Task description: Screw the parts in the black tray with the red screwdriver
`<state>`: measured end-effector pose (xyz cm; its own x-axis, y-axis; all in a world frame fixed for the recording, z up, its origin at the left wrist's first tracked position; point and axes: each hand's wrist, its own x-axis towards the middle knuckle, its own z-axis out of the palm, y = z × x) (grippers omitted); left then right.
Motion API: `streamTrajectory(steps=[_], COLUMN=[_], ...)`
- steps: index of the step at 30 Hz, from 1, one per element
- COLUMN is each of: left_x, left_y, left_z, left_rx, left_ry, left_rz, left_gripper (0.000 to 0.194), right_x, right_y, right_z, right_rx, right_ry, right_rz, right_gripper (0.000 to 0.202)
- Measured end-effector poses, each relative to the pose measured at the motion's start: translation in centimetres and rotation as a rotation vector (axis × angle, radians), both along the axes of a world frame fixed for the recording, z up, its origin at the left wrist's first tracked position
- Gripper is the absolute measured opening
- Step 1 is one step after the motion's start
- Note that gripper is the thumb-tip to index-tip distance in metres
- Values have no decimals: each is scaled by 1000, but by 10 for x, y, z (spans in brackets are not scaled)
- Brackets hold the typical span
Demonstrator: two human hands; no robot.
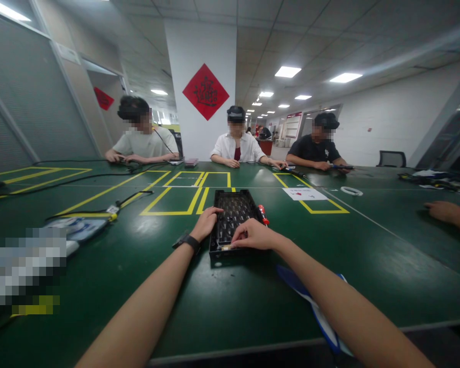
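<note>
A black open case point(233, 207) with rows of small parts inside lies on the green table, in front of me. My left hand point(207, 223) rests on the case's left edge, its fingers stretched over the rim and nothing seen in them. My right hand point(255, 235) is over the near right part of the case, thumb and fingers pinched together. Whatever is between those fingertips is too small to make out. Just left of them, a small pale piece point(226, 248) sits at the near end. A red and black tool point(263, 215) lies against the case's right side.
Yellow tape outlines mark the green table point(176, 306). A white paper point(305, 194) and a white ring point(351, 191) lie at the right. Cables and a bag point(82, 227) are at the left. Blue-white cloth point(324, 317) is under my right forearm. Three people sit opposite; another person's hand point(444, 210) is at right.
</note>
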<state>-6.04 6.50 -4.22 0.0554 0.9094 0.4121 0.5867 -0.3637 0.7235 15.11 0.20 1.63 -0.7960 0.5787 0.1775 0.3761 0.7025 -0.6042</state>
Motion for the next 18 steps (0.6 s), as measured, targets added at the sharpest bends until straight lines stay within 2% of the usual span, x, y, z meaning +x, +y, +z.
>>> streamTrajectory(steps=[13,18], left_x=[0,0], left_y=[3,4], left_z=[1,2], left_rx=[-3,-10], left_ry=[64,60], left_rz=[-4,2], left_gripper=[44,44], right_x=[1,2], right_y=[2,3], right_z=[1,-1], right_rx=[-49,-24], right_ry=[27,11], right_rz=[10,24], right_gripper=[36,32])
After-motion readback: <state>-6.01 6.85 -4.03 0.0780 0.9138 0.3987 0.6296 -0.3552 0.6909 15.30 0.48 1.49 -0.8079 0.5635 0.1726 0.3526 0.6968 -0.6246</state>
